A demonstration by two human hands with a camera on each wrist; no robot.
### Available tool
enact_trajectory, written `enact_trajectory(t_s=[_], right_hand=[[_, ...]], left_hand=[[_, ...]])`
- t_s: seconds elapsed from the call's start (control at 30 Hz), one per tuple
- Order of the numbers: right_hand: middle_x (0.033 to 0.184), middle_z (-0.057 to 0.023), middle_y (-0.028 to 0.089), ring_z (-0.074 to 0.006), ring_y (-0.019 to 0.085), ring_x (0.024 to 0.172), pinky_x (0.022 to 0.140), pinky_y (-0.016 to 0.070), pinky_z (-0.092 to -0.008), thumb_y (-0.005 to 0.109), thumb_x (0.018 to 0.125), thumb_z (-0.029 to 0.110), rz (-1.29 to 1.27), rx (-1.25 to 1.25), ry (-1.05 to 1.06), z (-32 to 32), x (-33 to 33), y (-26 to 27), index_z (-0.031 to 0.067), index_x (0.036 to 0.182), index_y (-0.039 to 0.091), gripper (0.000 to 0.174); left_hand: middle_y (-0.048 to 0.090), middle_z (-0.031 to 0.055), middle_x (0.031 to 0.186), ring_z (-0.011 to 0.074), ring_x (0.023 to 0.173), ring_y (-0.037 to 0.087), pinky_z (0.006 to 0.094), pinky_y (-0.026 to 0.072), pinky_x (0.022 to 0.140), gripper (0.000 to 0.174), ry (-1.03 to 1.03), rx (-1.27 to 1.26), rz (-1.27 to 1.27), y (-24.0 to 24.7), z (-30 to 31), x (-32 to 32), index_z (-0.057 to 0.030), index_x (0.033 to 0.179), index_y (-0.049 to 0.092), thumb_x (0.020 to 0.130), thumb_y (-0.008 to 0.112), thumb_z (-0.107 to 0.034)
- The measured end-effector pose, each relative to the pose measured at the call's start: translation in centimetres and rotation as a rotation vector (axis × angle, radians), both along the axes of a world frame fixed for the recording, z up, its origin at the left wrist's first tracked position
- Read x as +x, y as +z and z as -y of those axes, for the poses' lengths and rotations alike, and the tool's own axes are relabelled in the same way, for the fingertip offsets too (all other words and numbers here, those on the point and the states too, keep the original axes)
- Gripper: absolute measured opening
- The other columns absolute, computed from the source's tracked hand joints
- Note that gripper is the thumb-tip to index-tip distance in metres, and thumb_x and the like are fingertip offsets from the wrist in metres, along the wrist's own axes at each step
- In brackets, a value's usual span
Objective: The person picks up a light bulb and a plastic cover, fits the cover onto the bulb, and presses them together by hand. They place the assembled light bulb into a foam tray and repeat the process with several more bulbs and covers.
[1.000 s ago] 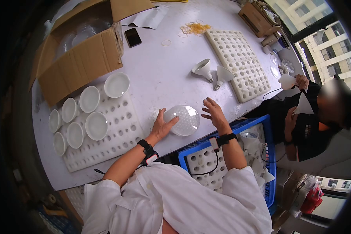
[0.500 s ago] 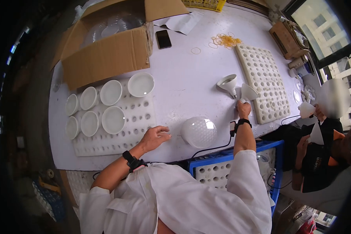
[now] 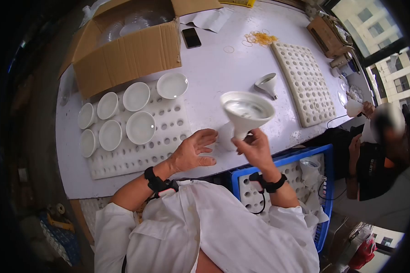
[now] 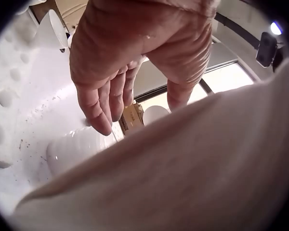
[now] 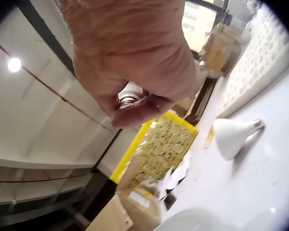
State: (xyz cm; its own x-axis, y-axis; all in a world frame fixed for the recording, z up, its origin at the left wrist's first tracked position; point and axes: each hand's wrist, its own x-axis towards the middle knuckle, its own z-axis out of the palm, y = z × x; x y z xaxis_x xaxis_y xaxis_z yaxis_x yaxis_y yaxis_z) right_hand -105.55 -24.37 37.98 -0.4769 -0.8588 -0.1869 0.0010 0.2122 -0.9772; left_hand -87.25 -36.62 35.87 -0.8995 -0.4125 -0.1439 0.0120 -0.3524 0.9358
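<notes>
My right hand (image 3: 256, 149) grips a white cone-shaped lamp housing (image 3: 248, 111) low on its narrow end, with the wide mouth turned up. In the right wrist view, the metal screw base (image 5: 129, 100) shows between the curled fingers. To the left, my left hand (image 3: 193, 152) is held with fingers spread and grips nothing. Beside its fingertips stands a stack of clear ribbed lens covers (image 4: 72, 149), partly hidden by the lamp housing in the head view. A second lamp housing (image 3: 266, 83) lies on its side farther back on the table.
White bowl-like housings (image 3: 141, 127) sit in a holed foam board (image 3: 171, 159) at left. Behind them stands an open cardboard box (image 3: 127, 52). Another foam board (image 3: 305, 86), a phone (image 3: 191, 37) and rubber bands (image 3: 261, 38) lie farther back. A blue crate (image 3: 282, 159) is at right, near another person.
My left hand let go of the clear lens stack, then came back beside it. My right hand reached out, took one of the two lamp housings and brought it back over the stack.
</notes>
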Motion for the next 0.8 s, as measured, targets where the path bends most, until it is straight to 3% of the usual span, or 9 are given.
enact_trajectory(t_s=[0.07, 0.1, 0.17, 0.27, 0.3, 0.37, 0.4, 0.5, 0.8], right_hand=[[0.079, -0.0069, 0.059, -0.0096, 0.055, 0.062, 0.054, 0.0464, -0.0239, 0.070, 0.075, 0.007, -0.232, -0.113, 0.199, 0.4, 4.3, -1.6, -0.0008, 0.103, 0.053, 0.033], [0.083, -0.0093, 0.059, -0.0153, 0.056, 0.068, 0.059, 0.0469, -0.0267, 0.071, 0.074, 0.008, -0.343, -0.087, 0.245, 0.5, 6.0, -2.5, 0.0020, 0.104, 0.055, 0.035], [0.087, -0.0121, 0.059, -0.0229, 0.058, 0.075, 0.063, 0.0485, -0.0306, 0.072, 0.073, 0.014, -0.150, -0.221, 0.147, 1.2, 9.3, -3.6, 0.0039, 0.105, 0.056, 0.038], [0.093, -0.0133, 0.058, -0.0278, 0.058, 0.076, 0.066, 0.0498, -0.0333, 0.074, 0.071, 0.020, -0.436, 0.034, 0.382, 0.7, 9.0, -1.6, 0.0038, 0.106, 0.057, 0.042], [0.099, -0.0146, 0.058, -0.0306, 0.057, 0.086, 0.072, 0.0495, -0.0357, 0.077, 0.068, 0.024, -0.798, -0.126, 0.234, 0.2, 7.9, -2.8, 0.0033, 0.107, 0.057, 0.048], [0.119, -0.0181, 0.049, -0.0374, 0.043, 0.112, 0.091, 0.0399, -0.0441, 0.081, 0.060, 0.021, -1.061, -0.038, 0.041, -0.3, 4.0, -2.9, 0.0044, 0.115, 0.053, 0.064], [0.126, -0.0235, 0.041, -0.0415, 0.038, 0.117, 0.097, 0.0344, -0.0478, 0.083, 0.056, 0.024, -1.159, 0.085, -0.020, -0.7, 2.0, -3.8, 0.0055, 0.123, 0.048, 0.077], [0.134, -0.0328, 0.029, -0.0440, 0.028, 0.127, 0.103, 0.0302, -0.0474, 0.084, 0.053, 0.035, -1.151, 0.542, 0.056, -0.8, -0.4, -4.1, 0.0070, 0.135, 0.034, 0.101], [0.130, -0.0324, 0.034, -0.0432, 0.033, 0.124, 0.099, 0.0340, -0.0500, 0.085, 0.050, 0.034, -1.072, 0.573, 0.090, -0.6, -1.1, -4.6, 0.0101, 0.137, 0.031, 0.105]], left_hand=[[0.054, 0.0102, 0.118, 0.0191, 0.111, 0.051, 0.0319, 0.0452, 0.090, 0.062, -0.021, -0.025, -0.024, -0.9, 0.1, 0.7, -0.0012, 0.122, 0.046, 0.071, 0.077, -0.015], [0.055, 0.0084, 0.115, 0.0166, 0.107, 0.052, 0.0313, 0.0465, 0.088, 0.061, -0.015, -0.051, -0.031, -1.3, 0.2, 1.2, -0.0019, 0.121, 0.048, 0.070, 0.078, -0.015], [0.058, 0.0052, 0.108, 0.0132, 0.095, 0.055, 0.0289, 0.0490, 0.082, 0.052, 0.047, 0.070, -0.055, -1.4, 0.0, 2.5, -0.0025, 0.117, 0.051, 0.071, 0.074, -0.010], [0.060, 0.0040, 0.101, 0.0129, 0.090, 0.057, 0.0271, 0.0501, 0.077, 0.044, 0.038, -0.097, 0.034, -2.7, 1.0, 5.0, -0.0029, 0.115, 0.053, 0.074, 0.067, -0.004], [0.061, 0.0048, 0.101, 0.0134, 0.091, 0.058, 0.0275, 0.0496, 0.078, 0.042, 0.060, -0.233, 0.049, -3.2, 1.2, 5.9, -0.0022, 0.114, 0.054, 0.074, 0.066, -0.004], [0.063, 0.0063, 0.101, 0.0143, 0.091, 0.060, 0.0283, 0.0486, 0.079, 0.038, 0.116, -0.509, 0.077, -4.4, 1.9, 7.4, -0.0007, 0.111, 0.056, 0.075, 0.064, -0.006], [0.063, 0.0067, 0.107, 0.0169, 0.098, 0.059, 0.0303, 0.0456, 0.086, 0.038, 0.147, -0.476, 0.079, -5.0, 1.9, 8.4, -0.0012, 0.111, 0.057, 0.074, 0.065, -0.008], [0.061, 0.0058, 0.110, 0.0188, 0.103, 0.056, 0.0316, 0.0423, 0.091, 0.040, 0.177, -0.607, 0.173, -5.4, 1.5, 10.8, -0.0031, 0.112, 0.057, 0.074, 0.065, -0.007], [0.058, 0.0094, 0.113, 0.0217, 0.106, 0.055, 0.0330, 0.0422, 0.092, 0.053, 0.150, -0.572, 0.223, -5.8, 2.0, 12.9, -0.0051, 0.116, 0.052, 0.067, 0.072, -0.008]])
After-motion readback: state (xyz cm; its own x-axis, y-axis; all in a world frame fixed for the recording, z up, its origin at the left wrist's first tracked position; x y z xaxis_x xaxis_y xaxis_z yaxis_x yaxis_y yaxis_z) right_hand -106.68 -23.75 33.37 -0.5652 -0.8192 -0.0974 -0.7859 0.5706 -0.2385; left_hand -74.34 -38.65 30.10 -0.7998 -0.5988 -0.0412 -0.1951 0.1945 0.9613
